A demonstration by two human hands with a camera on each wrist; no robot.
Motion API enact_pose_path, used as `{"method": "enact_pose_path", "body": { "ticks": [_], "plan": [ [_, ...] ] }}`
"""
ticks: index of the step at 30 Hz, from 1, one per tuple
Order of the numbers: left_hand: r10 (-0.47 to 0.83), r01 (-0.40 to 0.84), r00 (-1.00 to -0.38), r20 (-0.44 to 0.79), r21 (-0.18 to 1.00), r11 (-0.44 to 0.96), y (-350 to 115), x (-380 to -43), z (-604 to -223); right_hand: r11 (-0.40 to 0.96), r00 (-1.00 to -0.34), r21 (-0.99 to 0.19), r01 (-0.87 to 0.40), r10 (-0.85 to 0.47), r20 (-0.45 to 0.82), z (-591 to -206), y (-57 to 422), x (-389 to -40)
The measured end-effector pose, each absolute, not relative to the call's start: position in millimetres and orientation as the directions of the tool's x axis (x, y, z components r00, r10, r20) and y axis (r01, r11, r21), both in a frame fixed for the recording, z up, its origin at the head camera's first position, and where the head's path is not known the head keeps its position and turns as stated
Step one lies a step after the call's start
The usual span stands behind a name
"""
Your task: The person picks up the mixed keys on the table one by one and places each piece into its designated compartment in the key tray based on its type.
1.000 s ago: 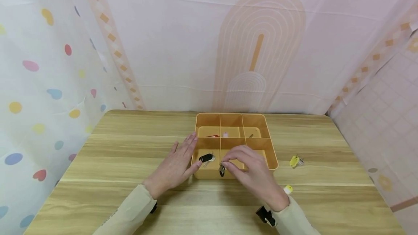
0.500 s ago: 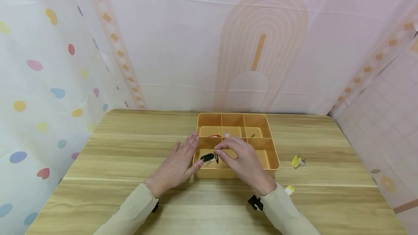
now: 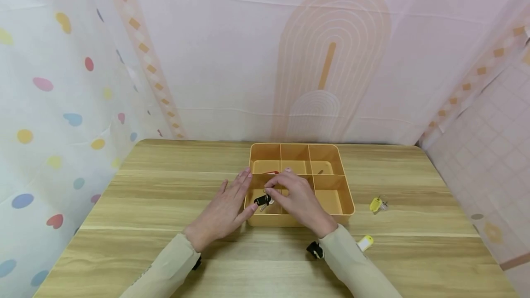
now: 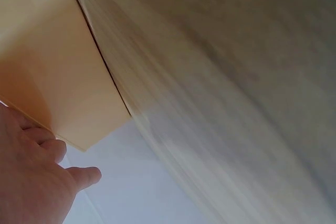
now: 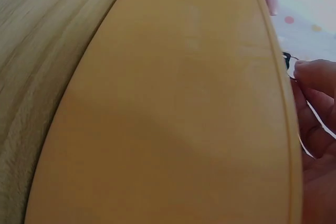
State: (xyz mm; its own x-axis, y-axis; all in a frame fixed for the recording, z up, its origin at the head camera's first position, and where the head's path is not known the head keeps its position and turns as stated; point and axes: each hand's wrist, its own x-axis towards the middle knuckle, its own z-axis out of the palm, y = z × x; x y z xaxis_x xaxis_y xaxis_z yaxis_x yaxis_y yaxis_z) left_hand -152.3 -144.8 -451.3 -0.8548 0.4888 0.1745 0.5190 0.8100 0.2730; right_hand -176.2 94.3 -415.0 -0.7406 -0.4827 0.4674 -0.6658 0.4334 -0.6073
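My right hand (image 3: pixel 296 199) pinches a key ring by its loop over the front left compartment of an orange divided box (image 3: pixel 298 220). A small black tag (image 5: pixel 286 59) hangs from the ring in the right wrist view. Below it, inside that compartment, lies another black key tag (image 3: pixel 261 201) with silver keys; the two overlap in the head view. My left hand (image 3: pixel 219 217) rests with straight fingers along the box's left side, its thumb at the front left rim. In the left wrist view the fingers (image 4: pixel 44 140) touch the box wall.
The rear left compartment contains a red item (image 3: pixel 271 172), the rear right one a small brownish piece (image 3: pixel 320 172). A yellow key tag (image 3: pixel 375 204) with keys lies on the wooden table (image 3: pixel 165 187) right of the box. A yellow-and-white tag (image 3: pixel 365 243) lies beside my right sleeve.
My right hand has moved left with the pinched key ring, from the box's front edge to over the black tag in the front left compartment. The left hand has stayed in place.
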Motion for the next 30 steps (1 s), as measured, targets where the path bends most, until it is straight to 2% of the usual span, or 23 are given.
{"method": "enact_pose_path", "body": {
  "ticks": [12,17,30],
  "plan": [
    [0.491,0.518,-0.855,0.166,0.269,0.812,-145,-152,-452,0.567,-0.773,-0.529,-0.632,-0.516,0.37,-422,90,-178],
    [0.493,0.52,-0.854,0.166,0.27,0.81,-144,-152,-452,0.578,-0.771,-0.514,-0.633,-0.527,0.357,-422,91,-179],
    [0.493,0.522,-0.853,0.174,0.269,0.809,-145,-152,-451,0.572,-0.806,-0.577,-0.583,-0.497,0.322,-418,111,-167]
  ]
}}
